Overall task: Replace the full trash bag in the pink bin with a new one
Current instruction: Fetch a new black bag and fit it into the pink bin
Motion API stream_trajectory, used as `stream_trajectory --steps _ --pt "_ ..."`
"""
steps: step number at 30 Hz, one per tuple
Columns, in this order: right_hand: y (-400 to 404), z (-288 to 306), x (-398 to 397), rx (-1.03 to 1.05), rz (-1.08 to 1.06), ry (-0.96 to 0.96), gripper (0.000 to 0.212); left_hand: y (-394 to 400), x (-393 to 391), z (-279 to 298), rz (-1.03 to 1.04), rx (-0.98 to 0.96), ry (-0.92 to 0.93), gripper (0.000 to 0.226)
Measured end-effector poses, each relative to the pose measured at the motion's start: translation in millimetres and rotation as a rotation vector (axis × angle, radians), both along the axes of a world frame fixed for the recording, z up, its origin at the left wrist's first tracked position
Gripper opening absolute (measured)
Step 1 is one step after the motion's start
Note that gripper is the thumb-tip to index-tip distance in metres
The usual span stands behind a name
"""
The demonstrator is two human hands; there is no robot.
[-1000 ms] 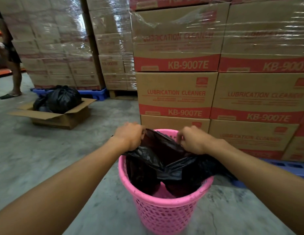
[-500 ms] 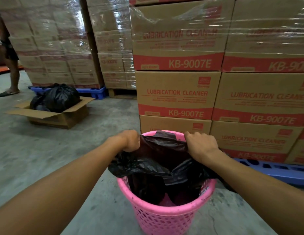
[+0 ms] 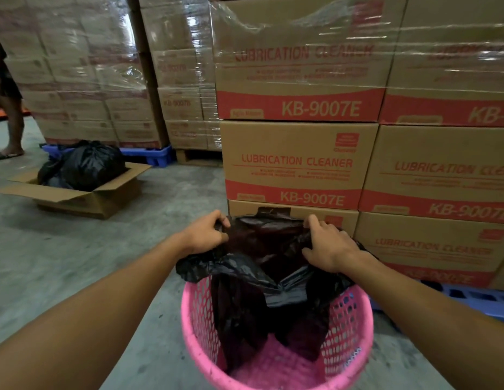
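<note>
A pink mesh bin (image 3: pixel 198 325) stands on the concrete floor right below me. A thin black trash bag (image 3: pixel 262 271) hangs into it, its mouth spread over the far rim. My left hand (image 3: pixel 204 233) grips the bag's top edge at the far left. My right hand (image 3: pixel 328 246) grips the top edge at the far right. The bag's lower part droops loosely inside, and the bin's pink bottom shows beneath it. A full, tied black bag (image 3: pixel 87 164) sits in an open cardboard box (image 3: pixel 85 198) to the left.
Shrink-wrapped stacks of "Lubrication Cleaner" cartons (image 3: pixel 298 161) rise directly behind the bin on blue pallets (image 3: pixel 475 296). More wrapped cartons (image 3: pixel 85 80) stand at the back left. A person's legs (image 3: pixel 9 125) are at the far left edge.
Both hands have lifted and pulled the bag's mouth farther apart toward the far rim. The view has tilted down, showing more of the bin's inside.
</note>
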State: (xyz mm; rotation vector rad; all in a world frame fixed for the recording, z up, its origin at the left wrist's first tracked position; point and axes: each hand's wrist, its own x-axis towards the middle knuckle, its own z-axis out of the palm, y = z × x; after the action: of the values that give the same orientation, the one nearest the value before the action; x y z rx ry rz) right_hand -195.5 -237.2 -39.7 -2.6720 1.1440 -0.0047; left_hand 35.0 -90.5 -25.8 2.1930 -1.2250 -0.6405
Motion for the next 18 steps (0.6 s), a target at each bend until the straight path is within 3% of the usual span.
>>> stream_trajectory --steps 2,5,10,12,15,18 --pt "-9.3 -5.7 2.1 0.055 -0.003 0.047 0.063 -7.5 4.0 -4.1 -0.025 0.026 -0.026 0.038" --pt "-22.4 -16.1 2.8 0.153 -0.037 0.064 0.075 -17.8 10.9 -14.8 -0.103 0.107 -0.206 0.053" --pt "-36.7 -31.4 0.3 0.395 -0.070 -0.080 0.072 -24.6 27.5 -35.4 -0.131 0.302 -0.163 0.029" --pt "-42.5 -37.4 -2.5 0.466 -0.096 -0.145 0.072 -19.2 31.2 -40.1 -0.103 0.351 -0.024 0.027" --pt "-44.5 -41.1 -11.5 0.582 -0.106 -0.241 0.062 3.6 36.9 -51.1 0.029 0.383 0.347 0.044" --pt "-46.7 -46.8 -26.2 0.750 -0.116 -0.371 0.043 25.6 33.1 -63.0 0.196 0.230 0.688 0.041"
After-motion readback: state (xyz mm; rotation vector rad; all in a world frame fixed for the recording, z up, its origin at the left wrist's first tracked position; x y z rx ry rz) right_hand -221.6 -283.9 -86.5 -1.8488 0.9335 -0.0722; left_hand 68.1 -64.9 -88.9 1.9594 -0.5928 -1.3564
